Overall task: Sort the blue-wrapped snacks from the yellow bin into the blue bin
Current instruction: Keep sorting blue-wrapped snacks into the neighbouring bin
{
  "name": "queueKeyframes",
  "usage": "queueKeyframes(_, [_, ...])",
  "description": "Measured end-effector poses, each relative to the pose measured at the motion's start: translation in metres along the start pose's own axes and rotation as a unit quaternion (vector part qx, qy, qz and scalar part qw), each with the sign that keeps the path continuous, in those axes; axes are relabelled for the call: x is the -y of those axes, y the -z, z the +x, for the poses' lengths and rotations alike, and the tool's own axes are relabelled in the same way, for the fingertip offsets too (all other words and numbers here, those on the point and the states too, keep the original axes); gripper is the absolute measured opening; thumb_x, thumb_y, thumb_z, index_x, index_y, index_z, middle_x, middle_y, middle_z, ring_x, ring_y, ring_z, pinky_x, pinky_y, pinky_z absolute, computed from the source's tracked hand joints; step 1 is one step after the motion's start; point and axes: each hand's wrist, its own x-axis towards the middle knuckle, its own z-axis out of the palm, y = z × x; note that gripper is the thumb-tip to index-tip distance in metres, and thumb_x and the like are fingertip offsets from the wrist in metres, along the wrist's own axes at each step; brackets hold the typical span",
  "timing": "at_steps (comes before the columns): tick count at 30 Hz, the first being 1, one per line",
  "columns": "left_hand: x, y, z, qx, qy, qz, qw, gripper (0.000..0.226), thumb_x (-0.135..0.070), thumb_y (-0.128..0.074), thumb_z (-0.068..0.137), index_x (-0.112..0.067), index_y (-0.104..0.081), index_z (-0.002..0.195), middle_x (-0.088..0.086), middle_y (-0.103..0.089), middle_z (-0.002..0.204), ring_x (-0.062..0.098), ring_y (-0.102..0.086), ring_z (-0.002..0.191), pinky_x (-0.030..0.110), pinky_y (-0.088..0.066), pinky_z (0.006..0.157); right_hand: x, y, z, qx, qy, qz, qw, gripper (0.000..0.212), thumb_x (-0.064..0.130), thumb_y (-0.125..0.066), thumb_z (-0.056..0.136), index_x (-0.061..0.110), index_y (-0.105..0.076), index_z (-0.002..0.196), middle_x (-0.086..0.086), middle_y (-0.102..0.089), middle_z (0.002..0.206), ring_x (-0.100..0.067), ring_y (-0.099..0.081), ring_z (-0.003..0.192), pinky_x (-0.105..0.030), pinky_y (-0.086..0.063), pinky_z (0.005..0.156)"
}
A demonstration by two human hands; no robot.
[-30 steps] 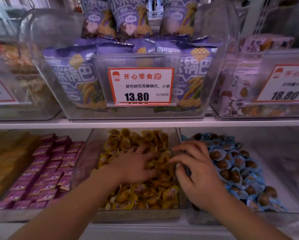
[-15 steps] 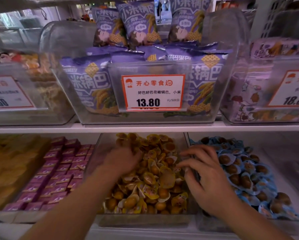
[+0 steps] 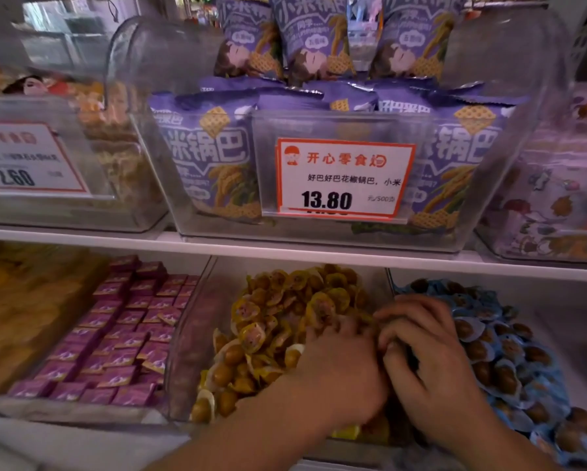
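The clear yellow bin (image 3: 190,351) on the lower shelf holds a heap of yellow-wrapped snacks (image 3: 278,300). To its right, the blue bin (image 3: 557,317) is filled with blue-wrapped snacks (image 3: 503,362). My left hand (image 3: 343,368) lies on the right side of the yellow heap, its fingertips buried among the wrappers. My right hand (image 3: 431,368) is over the divide between the two bins, with curled fingers touching the left hand. Whatever either hand holds is hidden. No blue wrapper shows in the yellow heap.
Purple square packets (image 3: 122,334) fill the bin to the left. The white shelf edge (image 3: 285,246) runs close above the lower bins. On it stands a clear bin of purple bags (image 3: 210,158) with a 13.80 price tag (image 3: 343,178).
My left hand has swept from the left of the yellow heap to its right side, meeting my right hand. The right hand stayed at the divider. The camera moved closer and tilted up.
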Motion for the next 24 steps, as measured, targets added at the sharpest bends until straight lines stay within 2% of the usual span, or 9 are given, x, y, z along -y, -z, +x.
queueKeyframes(4, [0.011,-0.004,-0.031,0.04,-0.041,0.011,0.998,0.081,-0.065,-0.04,0.086,-0.043,0.003,0.151,-0.002,-0.003,0.164,0.033,-0.003,0.151,0.066,-0.006,0.114,-0.001,0.0,-0.001,0.002,-0.001,0.004,1.0,0.026,0.025,-0.047,0.086,0.018,-0.071,0.081,0.009,-0.062,0.104,-0.016,-0.043,0.118,-0.017,-0.031,0.099])
queueKeyframes(7, [0.035,-0.003,-0.026,0.046,-0.04,0.022,0.998,0.088,-0.078,-0.046,0.075,-0.052,-0.002,0.147,-0.008,-0.01,0.161,0.031,-0.013,0.149,0.069,-0.009,0.111,-0.001,0.0,-0.002,0.003,-0.009,0.014,1.0,0.026,0.027,-0.047,0.088,0.021,-0.072,0.083,0.014,-0.06,0.106,-0.014,-0.042,0.121,-0.015,-0.029,0.1])
queueKeyframes(10, [0.057,-0.007,-0.003,0.006,-0.039,0.071,0.997,0.097,-0.082,-0.051,0.065,-0.052,-0.009,0.146,-0.008,-0.015,0.16,0.031,-0.024,0.145,0.071,-0.014,0.109,-0.002,-0.001,-0.004,0.0,-0.007,0.015,1.0,0.022,0.024,-0.05,0.089,0.022,-0.071,0.084,0.016,-0.06,0.106,-0.011,-0.041,0.123,-0.015,-0.03,0.1])
queueKeyframes(13, [0.085,-0.002,0.029,-0.075,-0.041,0.151,0.985,0.089,-0.074,-0.055,0.07,-0.047,-0.02,0.148,-0.005,-0.022,0.16,0.029,-0.033,0.142,0.065,-0.019,0.111,-0.003,-0.002,-0.005,0.005,-0.007,0.017,1.0,0.017,0.016,-0.057,0.087,0.024,-0.071,0.085,0.018,-0.059,0.107,-0.012,-0.041,0.123,-0.014,-0.029,0.1])
queueKeyframes(15, [0.105,0.007,0.045,-0.109,0.013,0.17,0.979,0.089,-0.074,-0.052,0.075,-0.043,-0.016,0.151,-0.001,-0.024,0.161,0.031,-0.031,0.144,0.061,-0.023,0.112,-0.003,-0.001,-0.006,0.006,-0.012,0.019,1.0,0.017,0.015,-0.058,0.087,0.024,-0.072,0.085,0.018,-0.059,0.107,-0.012,-0.041,0.123,-0.013,-0.029,0.1])
queueKeyframes(18, [0.127,0.016,0.052,-0.101,0.108,0.12,0.982,0.103,-0.086,-0.044,0.071,-0.036,-0.01,0.155,0.004,-0.017,0.164,0.032,-0.019,0.149,0.06,-0.018,0.116,0.0,0.002,-0.006,0.006,-0.019,0.026,0.999,0.017,0.016,-0.057,0.088,0.023,-0.073,0.09,0.016,-0.059,0.11,-0.012,-0.042,0.123,-0.015,-0.031,0.101])
queueKeyframes(20, [0.131,0.021,0.051,-0.103,0.133,0.022,0.986,0.116,-0.094,-0.044,0.061,-0.035,-0.01,0.155,0.007,-0.014,0.164,0.03,-0.016,0.15,0.053,-0.022,0.119,0.001,0.003,-0.007,-0.006,-0.034,0.04,0.999,0.02,0.02,-0.055,0.09,0.024,-0.071,0.102,0.015,-0.055,0.119,-0.01,-0.044,0.123,-0.017,-0.034,0.101])
queueKeyframes(22, [0.125,0.02,0.048,-0.108,0.09,-0.06,0.988,0.117,-0.099,-0.041,0.058,-0.04,-0.011,0.154,0.002,-0.012,0.164,0.025,-0.014,0.151,0.049,-0.023,0.12,-0.001,0.005,-0.006,-0.025,-0.087,0.05,0.995,0.03,0.031,-0.05,0.093,0.026,-0.061,0.121,0.015,-0.044,0.131,-0.008,-0.046,0.123,-0.02,-0.038,0.101])
queueKeyframes(24, [0.114,0.007,0.039,-0.062,0.029,-0.025,0.997,0.105,-0.102,-0.02,0.06,-0.051,-0.008,0.151,-0.006,-0.002,0.166,0.02,-0.003,0.152,0.051,-0.009,0.122,-0.007,0.01,-0.003,-0.002,-0.173,0.045,0.984,0.039,0.043,-0.043,0.097,0.031,-0.05,0.133,0.014,-0.042,0.135,-0.009,-0.048,0.123,-0.023,-0.042,0.098])
